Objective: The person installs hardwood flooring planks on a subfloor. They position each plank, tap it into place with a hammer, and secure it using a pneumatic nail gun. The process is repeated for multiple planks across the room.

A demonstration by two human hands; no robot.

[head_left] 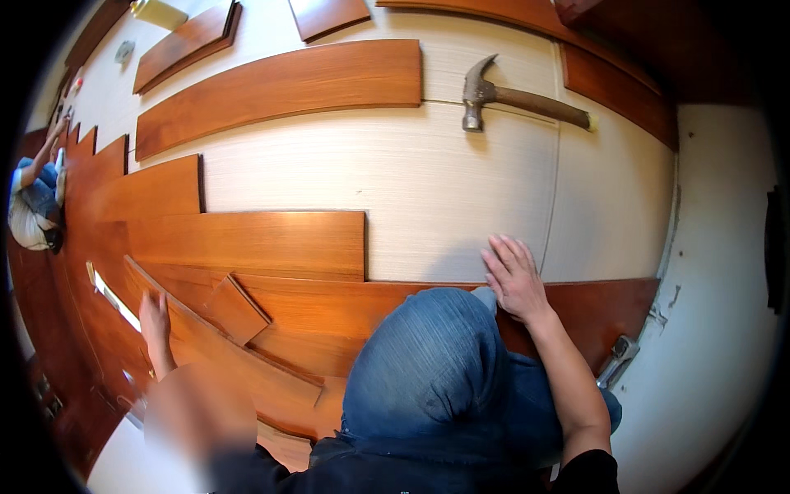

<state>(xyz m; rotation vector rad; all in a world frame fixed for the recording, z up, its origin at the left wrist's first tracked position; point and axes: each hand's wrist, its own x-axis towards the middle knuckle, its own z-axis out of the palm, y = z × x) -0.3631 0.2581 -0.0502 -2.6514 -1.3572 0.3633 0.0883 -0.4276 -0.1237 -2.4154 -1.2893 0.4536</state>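
My left hand [154,319] rests flat on a loose reddish-brown floor plank [247,362] that lies diagonally over the laid boards at the lower left. A short offcut block [236,309] lies just right of that hand. My right hand [514,278] is spread flat, fingers apart, on the pale underlay [444,181] at the edge of the laid wooden row [247,243], above my bent knee in blue jeans [432,370]. A claw hammer [510,97] with a wooden handle lies on the underlay well beyond my right hand.
A long loose plank [280,86] and shorter boards [185,41] lie across the far underlay. Another person [33,202] crouches at the far left edge. A white wall [716,288] runs along the right, with a metal tool [619,356] beside it.
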